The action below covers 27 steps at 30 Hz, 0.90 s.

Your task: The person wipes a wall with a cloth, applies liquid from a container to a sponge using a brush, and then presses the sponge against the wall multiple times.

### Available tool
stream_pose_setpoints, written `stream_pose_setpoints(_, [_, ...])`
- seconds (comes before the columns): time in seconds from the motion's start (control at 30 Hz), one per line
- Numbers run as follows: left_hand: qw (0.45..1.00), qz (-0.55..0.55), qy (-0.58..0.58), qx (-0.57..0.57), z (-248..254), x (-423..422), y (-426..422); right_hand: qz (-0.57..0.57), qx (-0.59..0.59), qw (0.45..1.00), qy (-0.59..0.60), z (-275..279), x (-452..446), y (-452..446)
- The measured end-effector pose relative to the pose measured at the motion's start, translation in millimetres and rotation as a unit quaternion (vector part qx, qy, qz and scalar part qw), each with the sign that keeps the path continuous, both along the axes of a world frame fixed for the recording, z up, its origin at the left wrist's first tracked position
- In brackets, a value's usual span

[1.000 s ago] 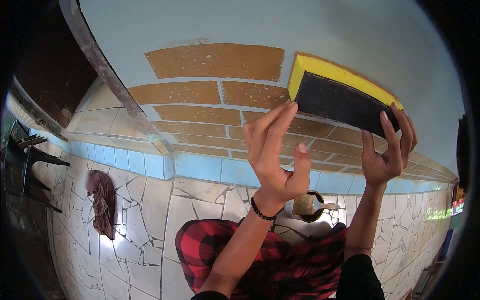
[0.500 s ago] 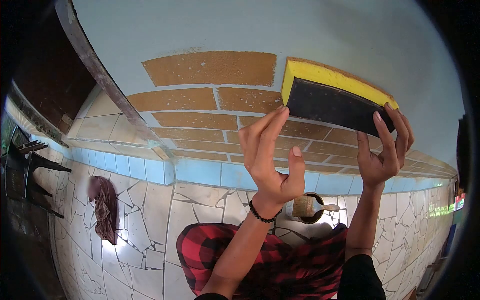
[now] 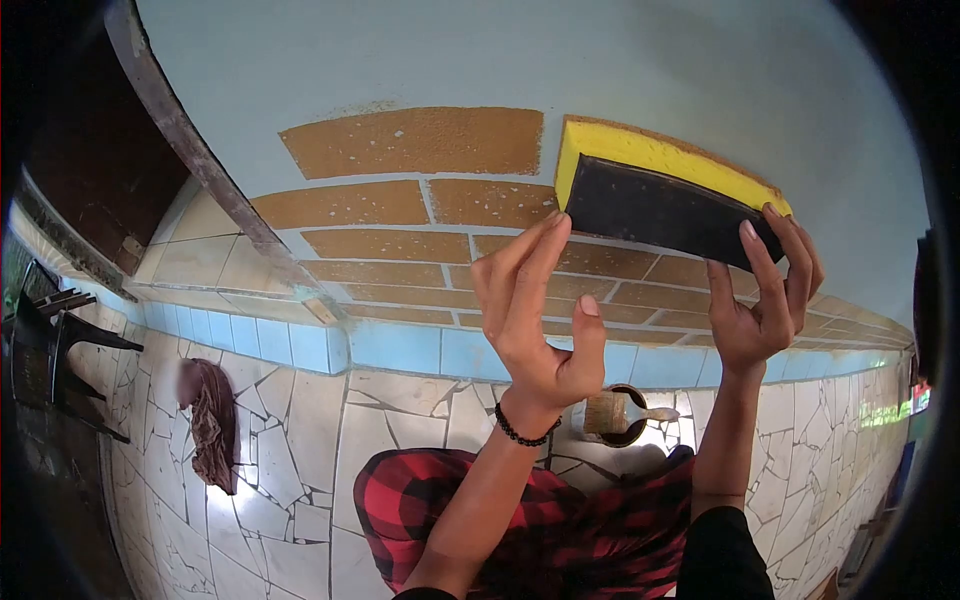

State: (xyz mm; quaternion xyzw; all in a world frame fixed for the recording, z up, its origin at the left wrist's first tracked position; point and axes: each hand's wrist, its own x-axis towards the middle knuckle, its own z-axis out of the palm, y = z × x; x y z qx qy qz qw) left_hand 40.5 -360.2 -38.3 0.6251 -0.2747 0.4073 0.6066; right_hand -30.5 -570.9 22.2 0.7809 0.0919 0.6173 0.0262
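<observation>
A yellow sponge block (image 3: 670, 158) with a black backing plate (image 3: 660, 212) is being held at the pale wall (image 3: 350, 50), right of the uppermost brown brick shape (image 3: 410, 142). The block's lower left corner is being touched by the fingertips of the left hand (image 3: 535, 335), which is being held open, thumb apart. The right end is being contacted by the fingers of the right hand (image 3: 760, 315); whether it is being pinched cannot be told. Below, a paintbrush (image 3: 606, 413) is being supported across a round container (image 3: 628, 437).
</observation>
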Motion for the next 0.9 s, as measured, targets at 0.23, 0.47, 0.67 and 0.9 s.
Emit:
stream_pose_setpoints(0.23, [1.0,0.0,0.001,-0.005,-1,1,-1,0.005,0.0,1.0,-0.005,-1,0,-1])
stream_pose_setpoints(0.47, [0.999,-0.017,0.028,-0.013,5,-5,-2,-0.005,0.001,1.0,0.001,-1,0,0])
stream_pose_setpoints(0.67, [1.0,0.021,0.001,0.019,5,-5,-4,-0.006,0.003,1.0,-0.001,-1,0,1])
stream_pose_setpoints(0.9, [1.0,0.003,-0.001,0.008,3,-9,-14,-0.011,0.009,1.0,-0.005,3,0,7])
